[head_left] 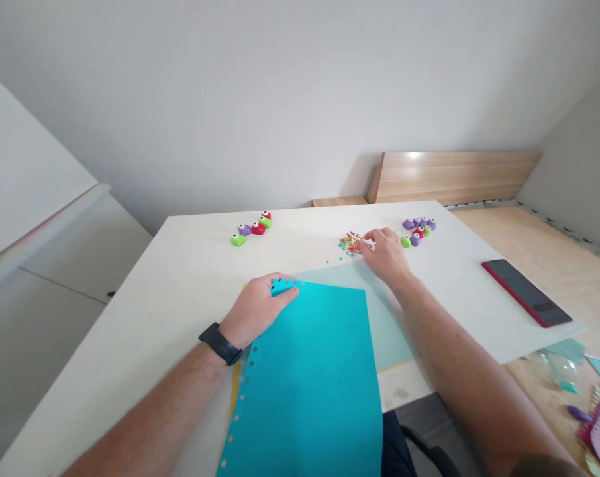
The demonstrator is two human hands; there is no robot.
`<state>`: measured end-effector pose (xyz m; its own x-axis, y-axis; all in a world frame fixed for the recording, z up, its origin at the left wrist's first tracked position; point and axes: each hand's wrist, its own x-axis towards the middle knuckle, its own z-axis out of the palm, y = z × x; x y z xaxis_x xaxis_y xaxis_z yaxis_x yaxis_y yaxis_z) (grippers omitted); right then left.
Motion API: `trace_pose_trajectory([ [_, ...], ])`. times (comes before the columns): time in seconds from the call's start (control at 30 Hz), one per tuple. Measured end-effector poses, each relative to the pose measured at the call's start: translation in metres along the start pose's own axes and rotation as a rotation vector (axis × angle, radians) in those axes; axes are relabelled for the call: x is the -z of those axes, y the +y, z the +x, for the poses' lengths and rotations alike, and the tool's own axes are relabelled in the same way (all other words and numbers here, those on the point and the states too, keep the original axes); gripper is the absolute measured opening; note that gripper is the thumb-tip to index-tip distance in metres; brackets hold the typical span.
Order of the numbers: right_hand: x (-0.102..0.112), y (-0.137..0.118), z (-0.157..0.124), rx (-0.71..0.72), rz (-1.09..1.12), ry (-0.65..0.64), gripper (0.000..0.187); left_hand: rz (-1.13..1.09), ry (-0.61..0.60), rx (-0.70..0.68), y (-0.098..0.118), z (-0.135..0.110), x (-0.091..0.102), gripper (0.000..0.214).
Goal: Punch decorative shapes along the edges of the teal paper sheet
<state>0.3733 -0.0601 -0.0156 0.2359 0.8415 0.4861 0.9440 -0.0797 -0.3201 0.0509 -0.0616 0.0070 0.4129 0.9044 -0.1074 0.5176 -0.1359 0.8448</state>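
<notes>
My left hand (258,309) grips the top left corner of a turquoise paper sheet (310,377) that has small holes punched along its left edge. A black watch sits on that wrist. My right hand (387,252) reaches forward over the white table (181,291) and its closed fingers hold a small white thing next to a pile of coloured paper bits (350,244). A paler blue sheet (389,318) lies under the turquoise one.
Small craft punches lie in two groups, green, purple and red ones at back left (253,228) and several at back right (419,230). A red-edged phone (526,291) lies at the right. Craft scraps (588,404) and a wooden board (449,175) lie beyond.
</notes>
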Motion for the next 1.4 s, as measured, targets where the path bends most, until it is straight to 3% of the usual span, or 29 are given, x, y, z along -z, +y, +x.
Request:
trace_pose_trajectory([
  [0.47,-0.008,-0.019,-0.005,0.07,0.14,-0.058,0.029,-0.021,0.005,-0.044,0.001,0.0,0.001,0.033],
  [0.6,-0.005,-0.047,-0.004,0.127,0.189,-0.084,0.028,-0.054,0.003,-0.038,0.0,-0.001,0.001,0.032],
  [0.73,-0.006,-0.091,0.009,0.308,0.189,-0.262,0.036,-0.087,0.022,-0.033,0.0,-0.001,0.001,0.028],
  [0.83,-0.021,-0.127,0.03,0.402,0.208,-0.373,0.042,-0.123,0.027,-0.041,0.0,0.0,0.002,0.026],
  [0.93,-0.05,-0.159,0.055,0.439,0.188,-0.415,0.044,-0.137,0.03,-0.031,0.0,0.001,0.003,0.024],
  [1.07,-0.089,-0.192,0.08,0.381,0.176,-0.48,0.044,-0.18,0.0,0.009,-0.001,0.0,0.003,0.023],
  [1.2,-0.109,-0.208,0.092,0.358,0.182,-0.499,0.038,-0.203,-0.011,0.045,0.0,0.001,0.005,0.023],
  [1.4,-0.117,-0.21,0.088,0.317,0.208,-0.479,0.024,-0.184,-0.016,0.029,0.001,0.001,0.005,0.022],
])
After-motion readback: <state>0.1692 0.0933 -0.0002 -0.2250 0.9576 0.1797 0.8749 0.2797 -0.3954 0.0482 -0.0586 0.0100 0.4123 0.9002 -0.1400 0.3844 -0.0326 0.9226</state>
